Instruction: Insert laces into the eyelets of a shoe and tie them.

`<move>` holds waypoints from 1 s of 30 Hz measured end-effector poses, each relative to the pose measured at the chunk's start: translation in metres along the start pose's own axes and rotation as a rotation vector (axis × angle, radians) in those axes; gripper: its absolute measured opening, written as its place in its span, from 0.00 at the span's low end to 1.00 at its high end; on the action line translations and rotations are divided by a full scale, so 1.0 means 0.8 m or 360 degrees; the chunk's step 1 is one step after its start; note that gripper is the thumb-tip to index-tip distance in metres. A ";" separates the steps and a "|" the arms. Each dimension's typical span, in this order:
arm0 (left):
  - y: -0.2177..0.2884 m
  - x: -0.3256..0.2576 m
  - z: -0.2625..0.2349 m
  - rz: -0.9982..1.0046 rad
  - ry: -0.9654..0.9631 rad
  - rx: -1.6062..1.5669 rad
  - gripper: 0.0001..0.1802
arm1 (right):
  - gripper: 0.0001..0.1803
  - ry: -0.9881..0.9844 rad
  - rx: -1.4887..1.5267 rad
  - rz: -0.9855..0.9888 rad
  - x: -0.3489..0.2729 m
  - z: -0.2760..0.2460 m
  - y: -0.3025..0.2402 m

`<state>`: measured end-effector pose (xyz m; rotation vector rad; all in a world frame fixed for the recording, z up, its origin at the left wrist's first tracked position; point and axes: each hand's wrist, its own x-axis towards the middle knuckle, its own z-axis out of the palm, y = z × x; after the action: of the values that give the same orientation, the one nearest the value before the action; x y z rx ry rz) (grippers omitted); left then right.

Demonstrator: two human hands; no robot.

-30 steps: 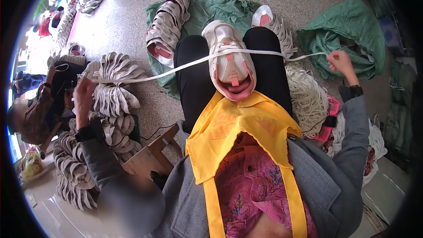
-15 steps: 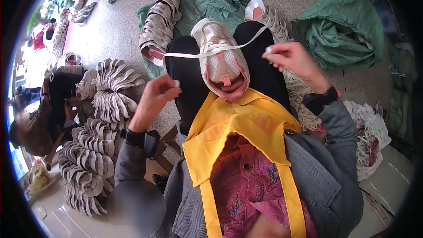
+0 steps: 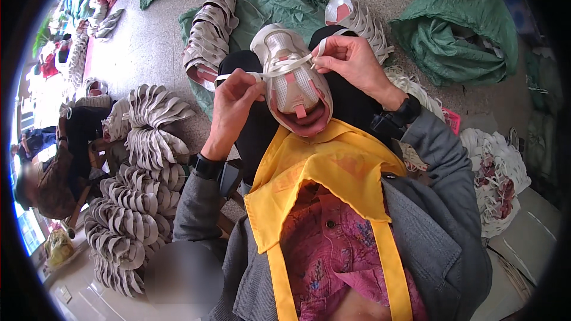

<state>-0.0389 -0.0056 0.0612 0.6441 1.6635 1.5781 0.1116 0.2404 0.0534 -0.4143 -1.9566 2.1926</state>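
A white and pink shoe upper rests between my knees, its pink-lined opening toward me. A flat white shoelace crosses its front below the toe part. My left hand pinches the lace at the left edge of the upper, thumb against fingers. On the other side, my right hand grips the lace close to the upper, and a loop of it rises over the fingers. The exact lace ends are partly hidden by my fingers.
Stacks of nested uppers lie on my left, with more near my knees on a green sheet. An open green sack stands at the far right. Bundled white laces sit to my right. Another person sits at the left.
Both hands have come inward to the upper, the right one moving left and the left one moving up. The lace was stretched wide across it and is now drawn in close.
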 end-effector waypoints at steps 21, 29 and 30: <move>-0.008 0.001 0.001 0.0085 0.0068 -0.0063 0.05 | 0.02 0.0189 -0.0817 -0.0335 -0.006 0.025 -0.008; -0.015 0.008 0.008 0.0137 0.0191 -0.0259 0.06 | 0.05 0.0168 -0.0783 -0.0345 0.001 0.023 0.003; -0.016 0.009 0.009 0.0140 0.0194 -0.0279 0.06 | 0.05 0.0177 -0.0738 -0.0349 0.000 0.022 0.008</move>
<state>-0.0358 0.0027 0.0476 0.5458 1.5797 1.8351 0.1065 0.2233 0.0485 -0.3514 -2.3137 1.5454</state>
